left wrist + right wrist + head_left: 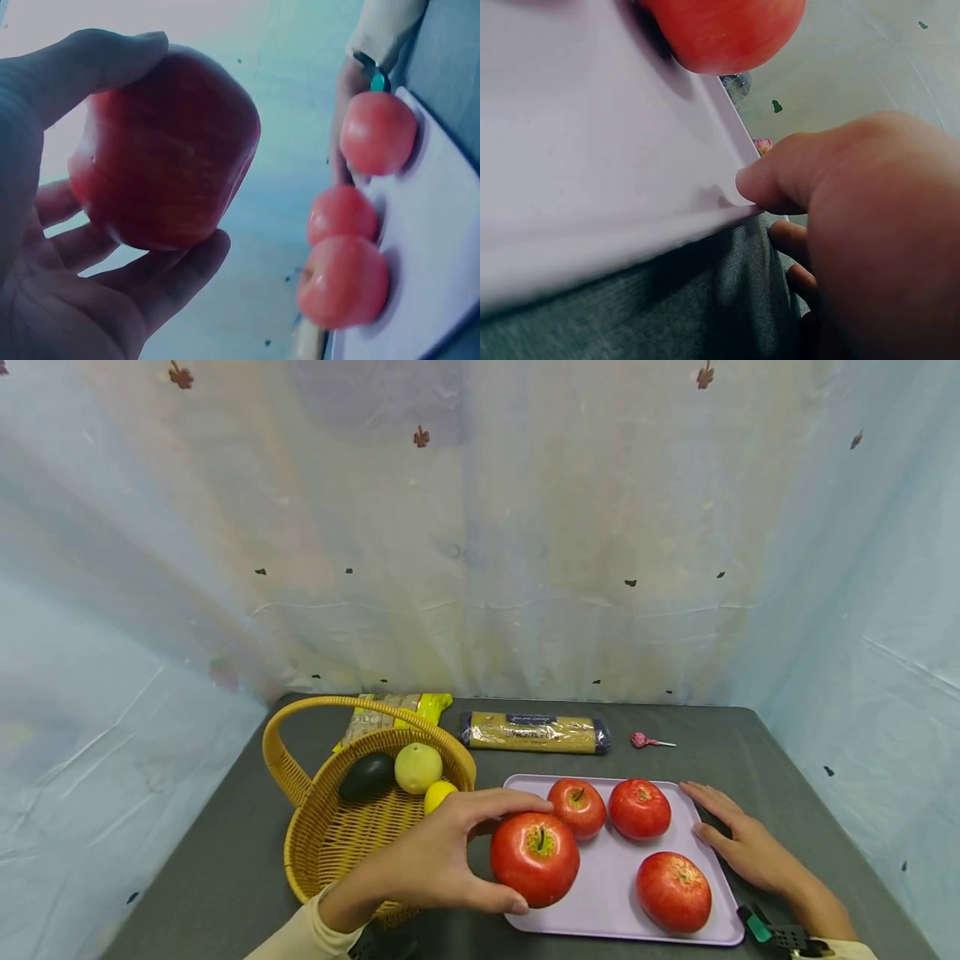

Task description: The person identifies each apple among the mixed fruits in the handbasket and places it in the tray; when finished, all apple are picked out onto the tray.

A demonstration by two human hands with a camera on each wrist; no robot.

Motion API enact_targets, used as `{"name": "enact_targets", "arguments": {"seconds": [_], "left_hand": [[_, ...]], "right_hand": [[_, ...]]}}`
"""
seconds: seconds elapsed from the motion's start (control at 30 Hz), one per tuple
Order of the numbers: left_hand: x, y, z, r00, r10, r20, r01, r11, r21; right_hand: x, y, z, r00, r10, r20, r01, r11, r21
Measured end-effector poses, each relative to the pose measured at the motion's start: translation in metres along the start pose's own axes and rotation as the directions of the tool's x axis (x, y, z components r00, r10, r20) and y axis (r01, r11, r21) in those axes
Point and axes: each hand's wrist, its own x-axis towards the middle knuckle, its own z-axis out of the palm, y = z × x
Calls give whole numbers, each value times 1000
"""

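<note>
My left hand point(442, 852) holds a red apple point(535, 860) between thumb and fingers, raised over the tray's left edge. In the left wrist view the thumb lies on one side of this apple point(169, 150) and fingertips support the other. My right hand point(750, 843) rests at the right edge of the lilac tray point(600, 893). Its fingers lie fairly straight along the outside, and the thumb point(769, 180) touches the rim in the right wrist view. On the tray sit three more red apples: one at back left point(576, 808), one at back right point(640, 810), one at front right point(673, 893).
Left of the tray stands a yellow wicker basket point(330, 852) with a tall handle. It contains a dark green avocado-like fruit point(367, 777), a pale yellow-green round fruit point(417, 768) and a yellow fruit point(438, 795). Behind lie a yellow packet point(433, 706), a noodle-like package point(532, 732) and a lollipop point(640, 740).
</note>
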Motion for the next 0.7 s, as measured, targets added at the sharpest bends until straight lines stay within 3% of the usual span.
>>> {"name": "enact_targets", "arguments": {"seconds": [0.3, 0.47, 0.7], "left_hand": [[21, -5, 19, 999, 30, 28, -30, 1000, 7], [30, -6, 30, 999, 12, 49, -10, 999, -39], [35, -13, 46, 997, -56, 55, 62, 993, -99]], "right_hand": [[0, 0, 0, 1000, 12, 12, -12, 1000, 3], [0, -2, -2, 1000, 10, 9, -10, 1000, 2], [0, -3, -2, 1000, 11, 14, -11, 1000, 2]]}}
